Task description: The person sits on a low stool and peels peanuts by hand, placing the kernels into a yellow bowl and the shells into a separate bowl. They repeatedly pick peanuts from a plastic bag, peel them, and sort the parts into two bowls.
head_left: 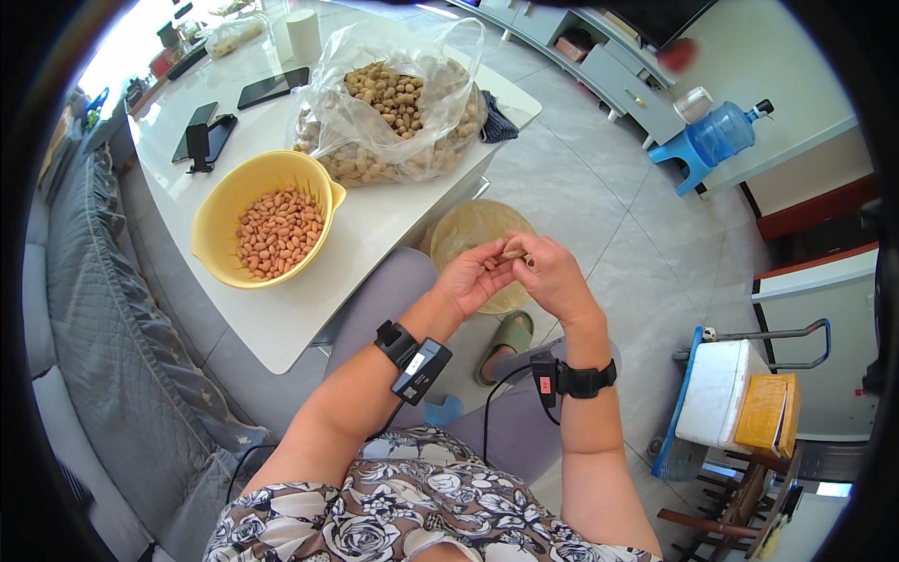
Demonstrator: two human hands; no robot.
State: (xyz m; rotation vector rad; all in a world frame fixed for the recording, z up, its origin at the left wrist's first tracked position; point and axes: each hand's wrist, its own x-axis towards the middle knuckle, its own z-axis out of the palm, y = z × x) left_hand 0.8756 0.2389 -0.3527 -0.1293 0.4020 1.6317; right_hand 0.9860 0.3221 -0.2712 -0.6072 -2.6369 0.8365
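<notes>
Both my hands meet above a round yellowish bin (456, 228) on the floor. My right hand (554, 279) pinches a peanut shell (514, 254) between thumb and fingers. Right beside it, my left hand (475, 279) is cupped with its fingers curled, and a reddish peanut kernel (490, 265) shows in it. To the left on the table, a yellow colander-like bowl (213, 225) holds many shelled peanuts (278, 232). Behind it stands an open clear plastic bag (328, 103) full of unshelled peanuts (393, 101).
The white table (272, 323) has a rounded corner near my left knee. Phones (272, 87) and a black stand (198, 145) lie on it, with a dark cloth (498, 120) at its edge. A grey sofa (112, 328) is left; a cart with boxes (716, 393) is right.
</notes>
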